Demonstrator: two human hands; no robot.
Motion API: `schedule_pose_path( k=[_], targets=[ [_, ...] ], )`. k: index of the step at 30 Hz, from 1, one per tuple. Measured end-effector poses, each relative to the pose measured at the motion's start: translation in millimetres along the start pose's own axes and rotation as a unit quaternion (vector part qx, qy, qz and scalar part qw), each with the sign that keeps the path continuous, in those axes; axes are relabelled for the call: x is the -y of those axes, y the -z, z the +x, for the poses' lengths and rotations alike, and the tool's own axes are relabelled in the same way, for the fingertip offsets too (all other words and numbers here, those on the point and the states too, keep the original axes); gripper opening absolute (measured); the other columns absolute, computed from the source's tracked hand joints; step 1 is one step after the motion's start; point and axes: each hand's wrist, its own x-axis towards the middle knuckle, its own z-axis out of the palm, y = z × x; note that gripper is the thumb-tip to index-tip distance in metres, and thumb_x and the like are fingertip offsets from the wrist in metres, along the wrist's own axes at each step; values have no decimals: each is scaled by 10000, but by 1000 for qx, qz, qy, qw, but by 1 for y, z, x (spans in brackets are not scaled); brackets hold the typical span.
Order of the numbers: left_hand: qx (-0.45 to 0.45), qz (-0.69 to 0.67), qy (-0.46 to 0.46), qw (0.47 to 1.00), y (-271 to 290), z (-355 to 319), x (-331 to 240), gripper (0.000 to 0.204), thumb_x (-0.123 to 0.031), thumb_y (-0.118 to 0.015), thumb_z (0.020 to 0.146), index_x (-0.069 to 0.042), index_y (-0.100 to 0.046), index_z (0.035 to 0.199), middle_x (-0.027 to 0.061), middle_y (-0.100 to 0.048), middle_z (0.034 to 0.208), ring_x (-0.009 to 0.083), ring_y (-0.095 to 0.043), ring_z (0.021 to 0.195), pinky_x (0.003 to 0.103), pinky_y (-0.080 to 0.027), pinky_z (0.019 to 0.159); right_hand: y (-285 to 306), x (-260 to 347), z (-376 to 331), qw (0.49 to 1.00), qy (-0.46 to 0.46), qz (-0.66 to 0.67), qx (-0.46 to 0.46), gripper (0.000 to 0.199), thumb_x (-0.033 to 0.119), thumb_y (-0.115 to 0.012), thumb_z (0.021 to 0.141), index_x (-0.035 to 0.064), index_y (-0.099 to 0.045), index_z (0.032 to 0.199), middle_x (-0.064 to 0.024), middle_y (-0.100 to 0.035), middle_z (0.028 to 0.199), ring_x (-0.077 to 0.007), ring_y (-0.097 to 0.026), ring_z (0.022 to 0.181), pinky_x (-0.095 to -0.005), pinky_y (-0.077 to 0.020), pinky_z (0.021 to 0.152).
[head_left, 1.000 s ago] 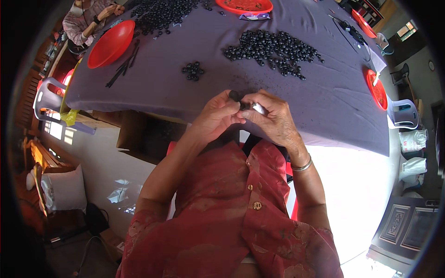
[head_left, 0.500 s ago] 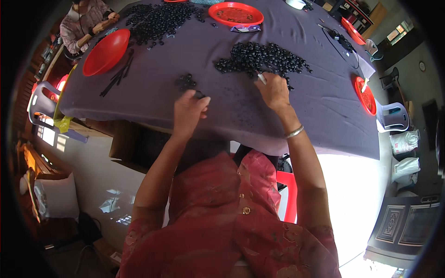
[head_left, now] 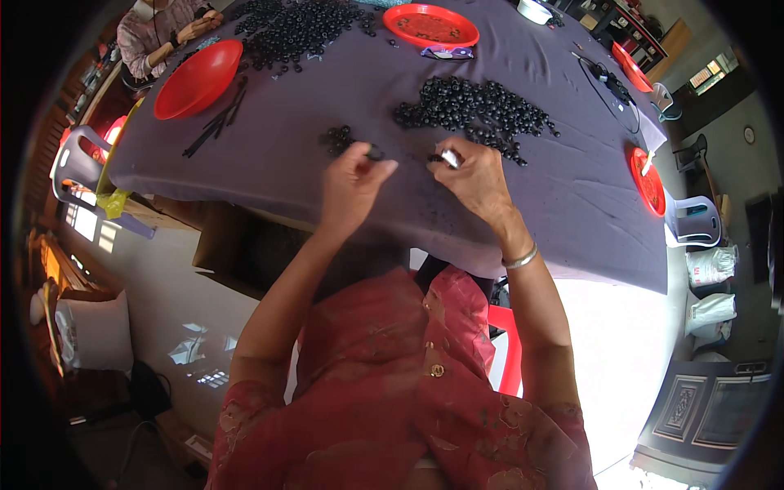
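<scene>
My left hand point(head_left: 353, 186) is closed, with a small black round piece point(head_left: 375, 153) pinched at its fingertips. A little cluster of the same black pieces point(head_left: 336, 139) lies just beyond that hand. To the right, my right hand point(head_left: 478, 181) is also closed, gripping a small shiny whitish tool point(head_left: 450, 158) whose exact kind I cannot make out. A dark bit shows at its tip, in front of the fingers. Just beyond the right hand spreads a larger pile of black round pieces point(head_left: 474, 104) on the purple-grey cloth point(head_left: 286, 175). The two hands are apart.
A red basin point(head_left: 198, 80) and dark strips point(head_left: 216, 122) lie at left, below another black heap point(head_left: 290, 37). Red trays stand at the far middle point(head_left: 431, 26) and right edge point(head_left: 647, 181). A co-worker's hands point(head_left: 200, 26) are at far left. A black cable point(head_left: 608, 82) lies far right.
My right hand has drawn back from the pile's near edge and moved left, closer to my left hand. The left hand has moved slightly right. The view has shifted a little.
</scene>
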Motion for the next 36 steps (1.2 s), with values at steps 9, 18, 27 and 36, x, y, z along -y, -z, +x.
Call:
schedule_pose_path(
  k=[9, 18, 27, 36],
  targets=[
    [288, -442, 199, 826, -12, -20, -24, 129, -107, -613, 888, -87, -550, 1000, 14, -610, 889, 74, -541, 738, 219, -435, 652, 7, 25, -41, 985, 113, 133, 10, 224, -39, -710, 662, 9, -641, 870, -53, -602, 782, -128, -587, 688, -256, -471, 615],
    [325, -555, 211, 736, -15, -28, -27, 159, -120, -581, 912, -85, -512, 1052, 47, -609, 981, 100, -571, 834, 253, -471, 715, 0, 24, -51, 942, 70, 327, 29, 173, 19, -761, 721, 20, -679, 873, -12, -581, 789, -86, -525, 692, -226, -438, 622],
    [357, -578, 231, 696, -15, -26, -21, 193, -145, -599, 902, -83, -490, 1049, 42, -561, 892, 135, -544, 820, 265, -456, 717, -5, 15, -49, 877, 15, 474, 79, 120, 78, -669, 848, -29, -664, 902, -38, -604, 810, -99, -577, 682, -231, -484, 638],
    [340, -548, 225, 731, -11, -26, -26, 179, -162, -617, 892, -114, -495, 1014, -5, -534, 862, 100, -489, 796, 251, -410, 690, 5, 16, -51, 943, -10, 329, 43, 146, 176, -612, 906, 36, -648, 924, 5, -603, 778, -72, -489, 669, -212, -408, 595]
  ],
)
